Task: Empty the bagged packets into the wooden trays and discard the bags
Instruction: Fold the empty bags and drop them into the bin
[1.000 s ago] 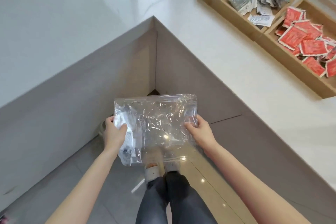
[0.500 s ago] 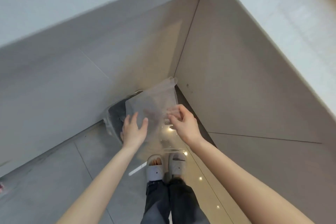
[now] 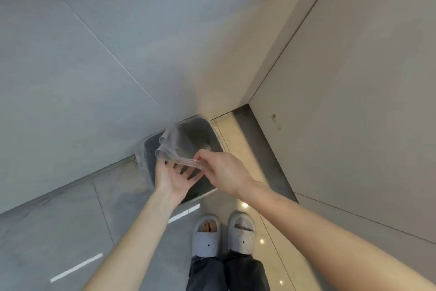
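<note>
1. Bag (image 3: 175,146), clear and seemingly empty, hangs over our bin (image 3: 218,142) in the floor's corner.
2. Our right hand (image 3: 221,172) pinches its edge; our left hand (image 3: 175,176) lies spread beneath.
3. Dropping remains; trays unseen.

Bag (image 3: 175,146) now folded over bin (image 3: 213,136) — left hand (image 3: 175,176) opened beneath

Glossy grey tiled floor (image 3: 70,231) with thin grout lines, beige strip at right; dark square waste bin with clear plastic liner (image 3: 213,136) standing on it in corner of panel walls; pair of pale grey slippers (image 3: 207,243) planted just before bin
</note>
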Demonstrator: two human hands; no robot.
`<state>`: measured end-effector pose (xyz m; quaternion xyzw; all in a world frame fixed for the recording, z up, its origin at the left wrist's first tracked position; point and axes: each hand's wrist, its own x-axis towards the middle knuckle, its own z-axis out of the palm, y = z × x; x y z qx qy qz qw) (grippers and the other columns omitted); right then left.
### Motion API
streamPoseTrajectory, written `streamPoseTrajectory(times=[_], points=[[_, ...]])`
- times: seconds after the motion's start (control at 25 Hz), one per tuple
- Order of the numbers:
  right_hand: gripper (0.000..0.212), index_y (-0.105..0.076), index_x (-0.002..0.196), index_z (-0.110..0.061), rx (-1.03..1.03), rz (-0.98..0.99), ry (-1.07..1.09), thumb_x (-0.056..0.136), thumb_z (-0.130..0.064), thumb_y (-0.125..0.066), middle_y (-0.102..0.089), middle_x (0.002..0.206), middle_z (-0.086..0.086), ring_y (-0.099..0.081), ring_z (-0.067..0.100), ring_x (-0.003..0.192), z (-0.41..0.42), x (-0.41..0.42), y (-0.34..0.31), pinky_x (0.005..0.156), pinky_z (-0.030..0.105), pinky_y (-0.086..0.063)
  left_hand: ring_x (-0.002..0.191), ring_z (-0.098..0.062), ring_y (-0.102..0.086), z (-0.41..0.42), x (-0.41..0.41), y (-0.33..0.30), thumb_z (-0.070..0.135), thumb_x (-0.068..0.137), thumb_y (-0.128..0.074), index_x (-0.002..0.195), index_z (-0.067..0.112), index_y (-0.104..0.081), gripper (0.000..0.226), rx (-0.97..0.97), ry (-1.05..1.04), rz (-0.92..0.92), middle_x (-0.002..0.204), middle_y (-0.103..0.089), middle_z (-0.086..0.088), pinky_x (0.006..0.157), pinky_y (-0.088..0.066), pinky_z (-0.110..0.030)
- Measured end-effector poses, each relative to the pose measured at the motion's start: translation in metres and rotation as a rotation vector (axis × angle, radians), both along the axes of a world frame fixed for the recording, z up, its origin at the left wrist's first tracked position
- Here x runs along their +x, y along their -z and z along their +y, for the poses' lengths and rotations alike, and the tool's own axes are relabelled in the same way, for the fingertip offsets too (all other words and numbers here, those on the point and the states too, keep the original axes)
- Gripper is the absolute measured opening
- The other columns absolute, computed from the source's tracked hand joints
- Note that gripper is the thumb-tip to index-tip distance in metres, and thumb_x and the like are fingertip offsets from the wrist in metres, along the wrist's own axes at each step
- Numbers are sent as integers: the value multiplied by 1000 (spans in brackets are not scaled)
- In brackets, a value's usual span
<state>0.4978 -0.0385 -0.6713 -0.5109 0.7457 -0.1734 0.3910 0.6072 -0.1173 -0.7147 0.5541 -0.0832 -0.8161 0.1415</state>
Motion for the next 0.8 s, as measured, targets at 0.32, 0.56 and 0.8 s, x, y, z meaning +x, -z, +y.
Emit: streamPoseTrajectory(times=[0.32,0.56,0.8], points=[[42,-49,121,-19,57,282,-563,84,0,-49,-65,105,10,-60,33,96,-8,17,60,79,36,-43,79,-32,-68,-11,46,57,49,86,-43,100,7,-62,48,142,83,-148,80,-73,-16,81,-49,-48],[41,-43,127,-21,249,316,-720,90,-4,-40,-57,122,10,-54,30,111,-5,32,68,72,32,-30,67,-28,-69,-2,56,66,37,91,-45,107,6,-57,37,99,270,-341,77,-71,-13,50,-57,-39],[39,-50,121,-20,327,208,-628,86,-4,-49,-59,121,9,-56,31,109,2,31,68,77,32,-36,78,-17,-60,1,58,66,28,87,-53,120,11,-51,37,9,474,-478,98,-61,-5,51,-55,-30]])
